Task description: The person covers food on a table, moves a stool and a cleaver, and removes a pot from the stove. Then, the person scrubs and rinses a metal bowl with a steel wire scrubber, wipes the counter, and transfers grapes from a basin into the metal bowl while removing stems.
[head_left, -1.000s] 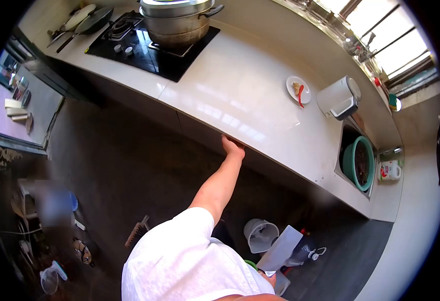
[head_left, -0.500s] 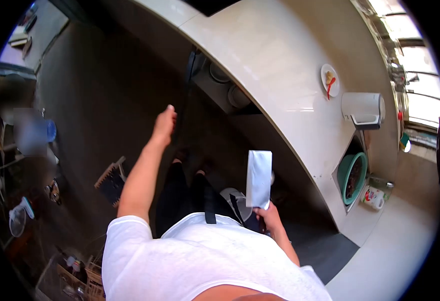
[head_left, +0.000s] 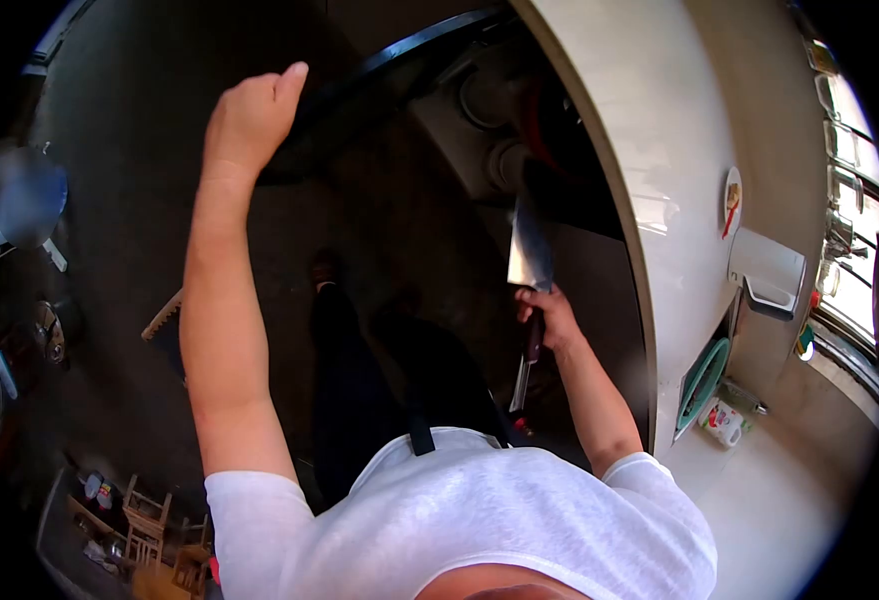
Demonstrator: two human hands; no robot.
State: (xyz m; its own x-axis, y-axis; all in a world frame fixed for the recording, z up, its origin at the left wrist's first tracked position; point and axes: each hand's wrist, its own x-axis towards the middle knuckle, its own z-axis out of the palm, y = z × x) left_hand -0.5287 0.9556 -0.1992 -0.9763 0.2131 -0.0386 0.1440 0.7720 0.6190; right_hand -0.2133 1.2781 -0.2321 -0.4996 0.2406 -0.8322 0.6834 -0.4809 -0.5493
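Note:
In my right hand [head_left: 551, 318] is a kitchen cleaver [head_left: 529, 255], its wide blade pointing away from me and its dark handle in my closed fingers. A slim metal piece [head_left: 520, 385] shows below the handle; I cannot tell what it is or whether I hold it too. My left arm is stretched out, with my left hand [head_left: 251, 120] curled at the outer end of a dark cabinet door [head_left: 399, 50]. Its fingertips are hidden behind the hand. Beyond the door, the lower cabinet stands open, with pale round pots or bowls [head_left: 494, 100] inside.
The white counter [head_left: 649, 130] curves along my right. On it are a plate [head_left: 732, 195] with a red spoon, a white kettle [head_left: 764, 272], a green basin [head_left: 704, 385] and a white bottle [head_left: 724, 425]. Small wooden stools [head_left: 147, 520] stand at lower left.
My left hand has moved forward and left, and the cabinet door has swung wider. My right hand has brought the cleaver forward, turning the blade away. My view has turned.

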